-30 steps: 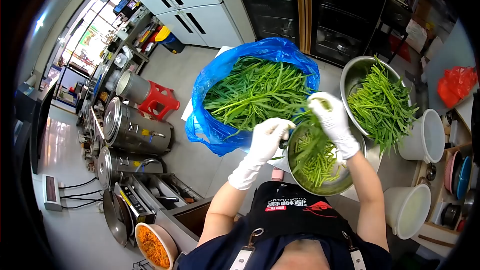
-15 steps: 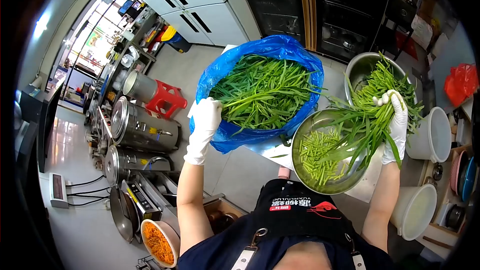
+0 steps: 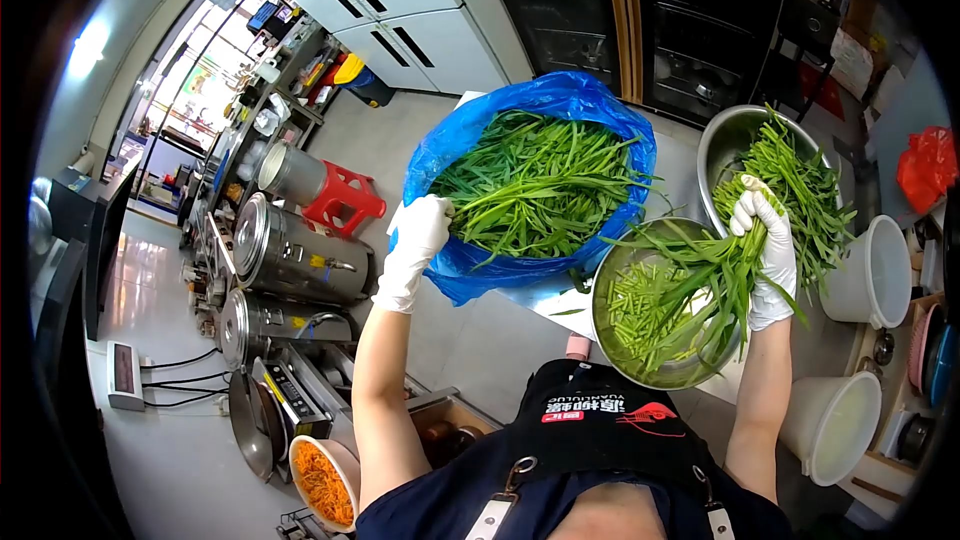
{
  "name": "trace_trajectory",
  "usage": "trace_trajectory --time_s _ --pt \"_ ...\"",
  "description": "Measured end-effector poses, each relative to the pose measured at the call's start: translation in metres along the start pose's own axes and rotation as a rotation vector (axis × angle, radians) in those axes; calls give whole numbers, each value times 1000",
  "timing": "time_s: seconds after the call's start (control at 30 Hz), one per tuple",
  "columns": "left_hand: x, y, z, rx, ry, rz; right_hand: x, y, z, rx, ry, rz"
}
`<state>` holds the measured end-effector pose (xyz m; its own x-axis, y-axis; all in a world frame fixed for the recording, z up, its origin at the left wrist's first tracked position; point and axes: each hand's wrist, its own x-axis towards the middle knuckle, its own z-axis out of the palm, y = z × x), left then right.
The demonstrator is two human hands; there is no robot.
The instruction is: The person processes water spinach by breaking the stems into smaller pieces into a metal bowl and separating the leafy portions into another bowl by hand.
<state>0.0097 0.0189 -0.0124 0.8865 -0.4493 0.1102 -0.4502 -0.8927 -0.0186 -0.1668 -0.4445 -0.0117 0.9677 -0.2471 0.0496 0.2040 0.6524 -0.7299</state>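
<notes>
White gloves cover both hands. My left hand (image 3: 424, 235) is closed on stems at the left side of the leafy greens (image 3: 540, 180), inside the rim of the blue plastic bag (image 3: 625, 120). A bunch of greens (image 3: 735, 258) is gripped in my right hand (image 3: 768, 240), its leaves hanging over the near metal bowl (image 3: 715, 372). Short cut stems (image 3: 640, 305) lie in that bowl. Behind my right hand, the far metal bowl (image 3: 712, 145) holds a heap of long greens (image 3: 800, 175), some draping over its edge.
White buckets (image 3: 870, 270) stand at the right, near a red bag (image 3: 925, 170). A red stool (image 3: 343, 200), large steel pots (image 3: 300, 250) and a tub of shredded orange food (image 3: 322, 482) are on the left. White cabinets (image 3: 430, 40) stand at the back.
My left hand has moved from near the small bowl to the bag's left side and closed on stems. My right hand has shifted right with a bunch, then slightly back left.
</notes>
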Motion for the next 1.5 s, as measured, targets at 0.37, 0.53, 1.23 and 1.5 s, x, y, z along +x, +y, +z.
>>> trace_trajectory --time_s 0.37,0.53,1.23,1.5 --pt "11 -7 2 74 91 -50 -3 13 -2 -90 46 57" --pt "10 0 -5 67 -24 70 1 21 -16 -42 102 110" --pt "30 -21 -64 -1155 -423 -515 -26 16 40 -663 103 66" --pt "9 18 -54 -1830 -717 -498 -21 39 87 -968 -143 -136"
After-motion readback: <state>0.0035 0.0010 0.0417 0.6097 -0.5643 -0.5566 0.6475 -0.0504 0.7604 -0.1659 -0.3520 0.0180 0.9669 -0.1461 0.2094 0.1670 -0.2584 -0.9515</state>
